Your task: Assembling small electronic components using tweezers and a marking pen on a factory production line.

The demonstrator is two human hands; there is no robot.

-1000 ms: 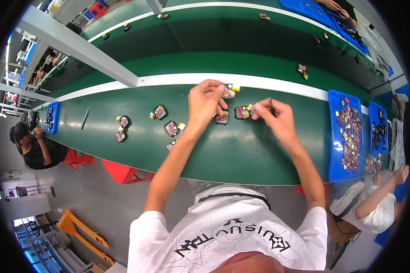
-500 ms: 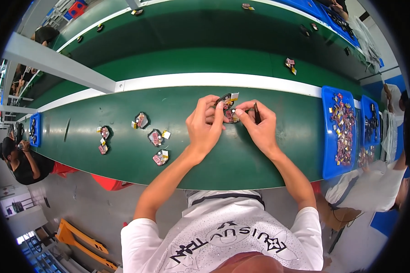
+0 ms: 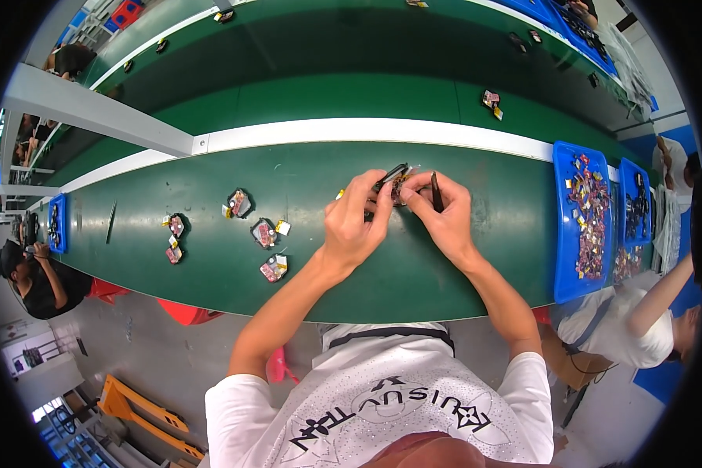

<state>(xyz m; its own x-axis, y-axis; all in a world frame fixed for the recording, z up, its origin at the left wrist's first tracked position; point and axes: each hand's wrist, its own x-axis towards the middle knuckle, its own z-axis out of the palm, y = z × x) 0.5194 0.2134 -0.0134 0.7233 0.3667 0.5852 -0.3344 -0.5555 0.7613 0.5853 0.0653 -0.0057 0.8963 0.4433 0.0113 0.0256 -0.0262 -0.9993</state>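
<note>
In front of me my left hand point(image 3: 354, 218) grips a small electronic assembly point(image 3: 398, 173) with a black casing, held above the green bench. My right hand point(image 3: 442, 214) has its thumb and forefinger at the assembly's near right side. A dark, slim tool point(image 3: 437, 193) stands up between the fingers of that same hand; its lower end is hidden. Fingers cover most of the held piece. Left of my hands lie several similar assemblies point(image 3: 264, 232) with reddish boards and yellow-white tabs. Beside my left fingers shows a small yellow bit point(image 3: 340, 194).
At the right end of the bench a blue tray point(image 3: 561, 226) holds many small reddish parts, with a second blue tray point(image 3: 633, 173) beyond it. A thin, dark tool point(image 3: 112, 221) lies far left. Behind the white rail point(image 3: 351, 129) runs a green conveyor carrying scattered pieces.
The held assembly has been tilted, so its black edge points up and its boards are mostly covered. Both hands have come closer together. At the right, a person has shifted with an arm raised.
</note>
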